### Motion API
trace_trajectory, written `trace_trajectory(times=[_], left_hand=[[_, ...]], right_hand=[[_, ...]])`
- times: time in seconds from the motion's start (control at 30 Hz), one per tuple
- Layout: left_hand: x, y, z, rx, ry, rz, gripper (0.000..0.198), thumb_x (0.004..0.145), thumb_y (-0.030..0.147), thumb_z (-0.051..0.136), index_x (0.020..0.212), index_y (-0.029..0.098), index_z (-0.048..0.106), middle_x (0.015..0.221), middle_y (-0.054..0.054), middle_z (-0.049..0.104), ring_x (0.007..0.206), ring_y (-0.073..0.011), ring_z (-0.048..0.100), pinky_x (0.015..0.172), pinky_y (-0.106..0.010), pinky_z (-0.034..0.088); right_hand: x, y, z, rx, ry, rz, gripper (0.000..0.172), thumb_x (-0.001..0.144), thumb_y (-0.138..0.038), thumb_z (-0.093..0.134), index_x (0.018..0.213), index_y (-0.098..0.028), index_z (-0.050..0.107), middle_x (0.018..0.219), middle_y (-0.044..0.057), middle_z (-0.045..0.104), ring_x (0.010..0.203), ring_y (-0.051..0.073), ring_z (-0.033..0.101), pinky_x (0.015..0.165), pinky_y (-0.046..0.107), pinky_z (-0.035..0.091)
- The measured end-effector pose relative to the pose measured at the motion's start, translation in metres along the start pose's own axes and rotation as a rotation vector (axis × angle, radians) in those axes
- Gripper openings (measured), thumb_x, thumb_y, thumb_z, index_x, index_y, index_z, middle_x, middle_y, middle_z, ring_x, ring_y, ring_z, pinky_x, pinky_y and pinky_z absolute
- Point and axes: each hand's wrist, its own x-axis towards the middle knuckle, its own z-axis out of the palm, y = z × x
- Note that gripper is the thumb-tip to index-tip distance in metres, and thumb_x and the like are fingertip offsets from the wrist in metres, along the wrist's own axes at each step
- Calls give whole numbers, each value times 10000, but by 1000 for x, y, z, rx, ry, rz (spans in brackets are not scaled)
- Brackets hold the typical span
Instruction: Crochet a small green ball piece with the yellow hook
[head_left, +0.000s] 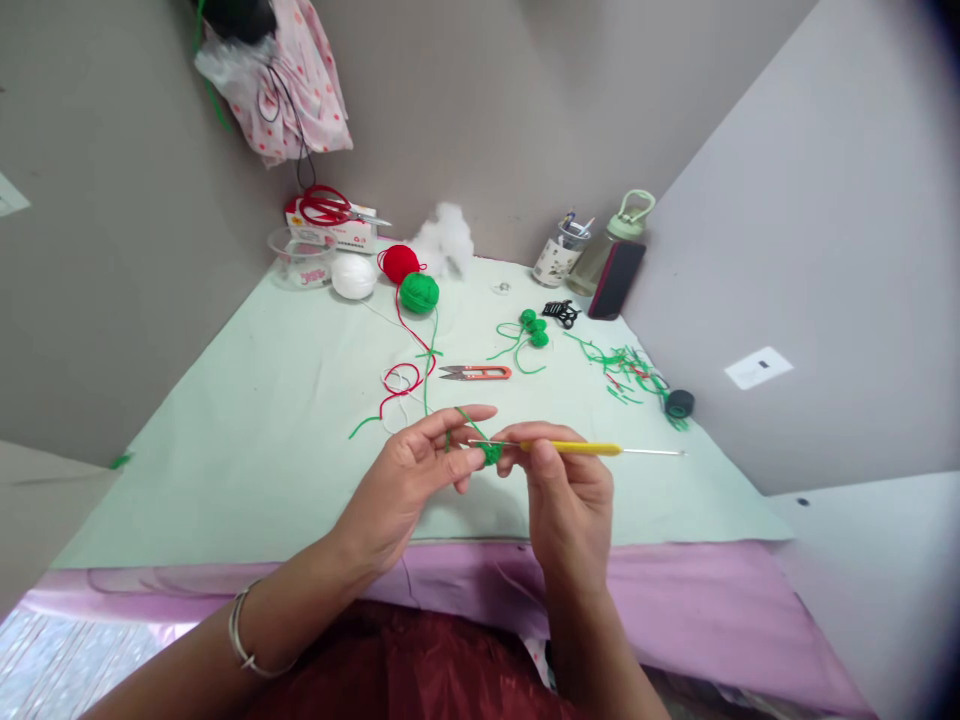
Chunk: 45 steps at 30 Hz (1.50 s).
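Between finger and thumb, my left hand (409, 475) pinches a small green crochet piece (491, 454), with green yarn passing over its raised index finger. My right hand (570, 490) grips the yellow handle of a double-ended crochet hook (585, 448). The hook's left tip lies at the top of the green piece; its other metal end points right. From the left hand the strand leads back toward a green yarn ball (419, 293). Just beyond the hands lie orange thread snips (476, 373).
A red yarn ball (400, 264), white yarn ball (353, 276), and white stuffing (448, 240) sit at the back. Small green crocheted balls (536, 328), yarn scraps (626, 370), black tape roll (679, 404), phone (617, 280) and bottle (604, 250) are on the right. Red scissors (330, 206) rest on a box.
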Motion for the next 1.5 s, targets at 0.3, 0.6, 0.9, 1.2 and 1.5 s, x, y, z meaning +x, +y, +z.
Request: trace_trajectory(times=[0.3, 0.6, 0.9, 1.2, 1.5], left_hand=[[0, 1, -2, -91, 6, -61, 265, 824, 249, 865, 1089, 255, 860, 850, 27, 625, 645, -52, 482, 667, -225, 394], [-1, -5, -7, 134, 57, 91, 332, 845, 244, 848, 1169, 318, 834, 876, 24, 631, 772, -110, 564, 698, -233, 459], [-8, -10, 1, 208, 151, 220, 394, 833, 178, 856, 1208, 295, 816, 858, 35, 687, 726, -94, 564, 725, -223, 475], [-2, 0, -4, -181, 62, -70, 399, 819, 232, 885, 1212, 217, 816, 637, 105, 522, 514, -29, 268, 785, -221, 484], [-2, -5, 3, -38, 86, 1, 443, 785, 278, 915, 1215, 232, 818, 837, 13, 653, 729, -111, 493, 666, -245, 395]], right_hand=[[3, -5, 4, 96, -5, 2, 217, 1056, -317, 634, 943, -233, 798, 894, 1, 780, 690, 99, 724, 662, 236, 609], [-7, -13, 0, -368, -36, -276, 232, 1063, -158, 562, 1072, -249, 775, 931, 16, 793, 769, 140, 733, 725, 292, 611], [-14, 10, 2, -842, -74, -764, 358, 998, -64, 612, 1277, -257, 729, 1108, 93, 783, 1011, 214, 766, 797, 339, 651], [-6, -2, 4, -343, 33, -374, 231, 1044, -149, 576, 1068, -253, 781, 823, 15, 735, 763, 173, 692, 695, 329, 581], [-7, 0, 11, -508, -12, -402, 280, 1008, -129, 643, 1137, -318, 806, 963, 31, 783, 836, 181, 719, 724, 332, 604]])
